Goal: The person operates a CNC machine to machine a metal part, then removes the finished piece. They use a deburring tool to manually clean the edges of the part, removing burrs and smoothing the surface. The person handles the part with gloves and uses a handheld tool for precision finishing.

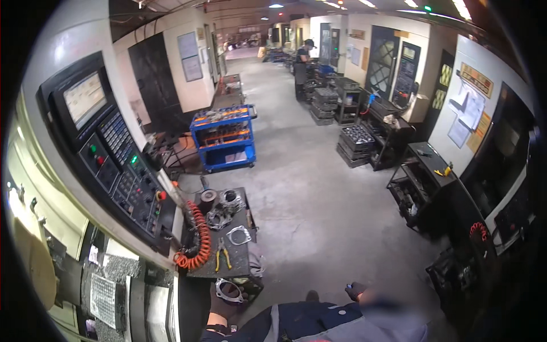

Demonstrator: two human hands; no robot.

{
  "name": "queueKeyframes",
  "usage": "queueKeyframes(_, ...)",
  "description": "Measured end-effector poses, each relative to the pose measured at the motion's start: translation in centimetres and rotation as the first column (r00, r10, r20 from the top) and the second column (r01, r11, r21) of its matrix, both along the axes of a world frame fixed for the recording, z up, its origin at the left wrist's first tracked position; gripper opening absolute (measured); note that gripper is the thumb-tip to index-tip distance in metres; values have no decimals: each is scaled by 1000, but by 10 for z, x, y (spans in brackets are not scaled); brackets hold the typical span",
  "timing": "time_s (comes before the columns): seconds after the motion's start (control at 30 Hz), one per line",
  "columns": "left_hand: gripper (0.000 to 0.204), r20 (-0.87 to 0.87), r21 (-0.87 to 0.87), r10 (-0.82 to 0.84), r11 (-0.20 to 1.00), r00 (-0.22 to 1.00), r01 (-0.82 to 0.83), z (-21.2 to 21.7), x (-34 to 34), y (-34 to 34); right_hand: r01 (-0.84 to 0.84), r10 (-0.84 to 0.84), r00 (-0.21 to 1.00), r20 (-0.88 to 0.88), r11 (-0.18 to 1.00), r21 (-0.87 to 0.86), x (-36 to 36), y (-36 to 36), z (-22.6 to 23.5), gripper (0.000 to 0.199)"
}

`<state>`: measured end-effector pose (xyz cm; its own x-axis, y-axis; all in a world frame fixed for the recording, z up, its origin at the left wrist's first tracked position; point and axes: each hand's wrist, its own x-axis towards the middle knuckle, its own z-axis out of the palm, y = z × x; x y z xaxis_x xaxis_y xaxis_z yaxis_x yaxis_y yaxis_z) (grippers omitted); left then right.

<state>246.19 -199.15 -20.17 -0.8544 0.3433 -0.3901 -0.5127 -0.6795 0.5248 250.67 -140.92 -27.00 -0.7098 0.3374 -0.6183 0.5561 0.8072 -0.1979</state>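
My left hand [234, 306], in a dark glove, grips a flat metal ring flange [219, 288] just off the front end of a small dark workbench [239, 263]. Low in front of my body, to the right, is my right hand [356, 291]. It is also gloved, its fingers curled with a small blue bit showing at them; what that is I cannot make out. Yellow-handled pliers [222, 251] lie on the bench, and behind them a squarish metal flange [230, 235]. Further back on it sit several cast metal parts [217, 218].
A machine control panel [122, 154] rises on my left, with a coiled orange air hose [204, 239] beside the bench. Ahead stands a blue cart [228, 157]. Crates of parts [356, 145] and a dark side table [427, 162] line the right. A person [302, 68] stands far down the aisle.
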Motion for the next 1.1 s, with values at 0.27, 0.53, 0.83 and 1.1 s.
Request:
queueKeyframes(0.27, 46, -424, -535, -137, 835, 895, -126, 42, -65, 143, -92, 86, 993, -78, 992, -87, -18, 92, 6, 61)
queueKeyframes(0.53, 81, -69, 83, -78, 993, 995, 84, 126, -146, 261, -331, 248, 846, -472, 938, -100, -130, 110, 161, 52)
queueKeyframes(0.83, 93, -439, 125, -285, 920, 852, 371, 215, -171, 298, -658, 450, 300, -841, 736, 159, -174, 5, 356, 24)
queueKeyframes(1.1, 103, -510, -43, -327, 933, 796, 357, 227, -160, 266, -687, 654, 160, -739, 611, 392, -190, -59, 380, 14)
